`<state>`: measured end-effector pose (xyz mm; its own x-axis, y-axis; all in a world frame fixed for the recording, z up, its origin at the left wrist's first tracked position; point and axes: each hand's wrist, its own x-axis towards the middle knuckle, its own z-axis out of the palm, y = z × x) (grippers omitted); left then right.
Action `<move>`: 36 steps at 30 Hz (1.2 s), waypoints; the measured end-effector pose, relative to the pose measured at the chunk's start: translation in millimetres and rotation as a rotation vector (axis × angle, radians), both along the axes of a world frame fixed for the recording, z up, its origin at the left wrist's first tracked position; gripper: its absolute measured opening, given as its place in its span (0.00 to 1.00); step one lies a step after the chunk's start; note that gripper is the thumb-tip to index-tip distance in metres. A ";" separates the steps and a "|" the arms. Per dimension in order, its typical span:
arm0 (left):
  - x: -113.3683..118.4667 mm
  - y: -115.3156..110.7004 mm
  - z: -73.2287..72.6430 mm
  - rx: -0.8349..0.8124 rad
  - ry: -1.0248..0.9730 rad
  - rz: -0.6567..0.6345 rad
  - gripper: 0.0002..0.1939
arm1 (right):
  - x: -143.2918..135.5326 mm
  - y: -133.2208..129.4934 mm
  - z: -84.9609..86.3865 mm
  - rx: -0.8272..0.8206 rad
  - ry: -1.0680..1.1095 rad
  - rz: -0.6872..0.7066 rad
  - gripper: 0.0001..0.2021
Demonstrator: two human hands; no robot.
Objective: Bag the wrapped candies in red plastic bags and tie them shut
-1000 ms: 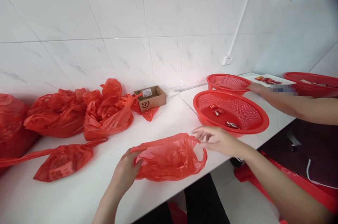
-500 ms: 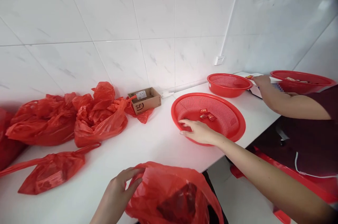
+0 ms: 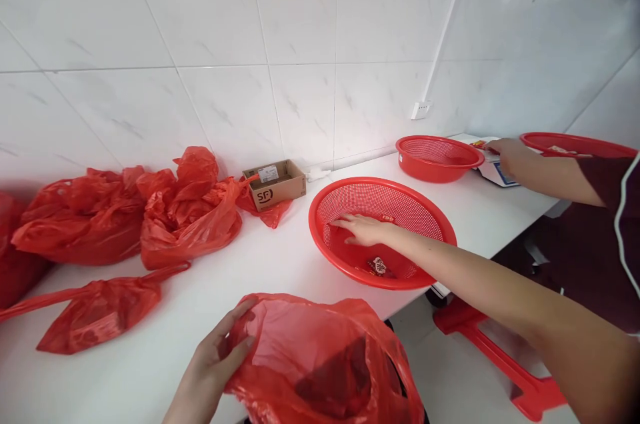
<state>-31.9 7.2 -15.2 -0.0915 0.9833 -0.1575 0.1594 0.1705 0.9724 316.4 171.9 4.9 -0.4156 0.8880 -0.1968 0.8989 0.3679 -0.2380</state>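
Note:
My left hand (image 3: 213,354) pinches the rim of a red plastic bag (image 3: 300,337) at the table's front edge. The bag's mouth gapes upward, and dark contents show dimly through its film. My right hand (image 3: 364,229) reaches inside a red perforated plastic basket (image 3: 320,237), its fingers stretched toward the left inner wall and nothing visible in them. Below that wrist, a small packet with white lettering (image 3: 380,267) lies on the basket floor. Another small red packet (image 3: 387,217) shows just beyond the wrist, partly covered by it.
Filled red bags (image 3: 190,224) line the wall at left, with a smaller tied bag (image 3: 103,314) in front. Behind sits a cardboard box (image 3: 280,194). At right, a co-worker's hand (image 3: 507,152) is over a scale (image 3: 500,174), beside another red basket (image 3: 435,171). A red stool (image 3: 505,351) stands below.
My right hand has gone from the basket's near rim into its inside. The basket sits slightly further left, and its packets have shifted. My left hand keeps hold of the bag.

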 end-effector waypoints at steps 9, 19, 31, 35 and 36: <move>-5.7 -2.6 -5.7 -0.066 -0.178 0.005 0.35 | 17.7 20.5 10.7 -0.004 -0.138 -0.116 0.19; -3.8 -1.3 -14.9 -0.069 -0.168 0.009 0.33 | 73.0 32.9 2.3 -0.169 -0.169 -0.257 0.21; -4.3 -2.0 -11.6 -0.072 -0.196 0.068 0.36 | 37.0 9.8 42.7 -0.143 0.236 -0.235 0.14; -2.0 2.5 -14.2 -0.053 -0.160 0.035 0.40 | -31.7 -43.6 74.4 -0.383 0.859 0.002 0.12; 1.2 3.0 -12.9 -0.039 -0.159 0.036 0.40 | -51.0 -60.2 76.6 -0.480 0.879 0.035 0.11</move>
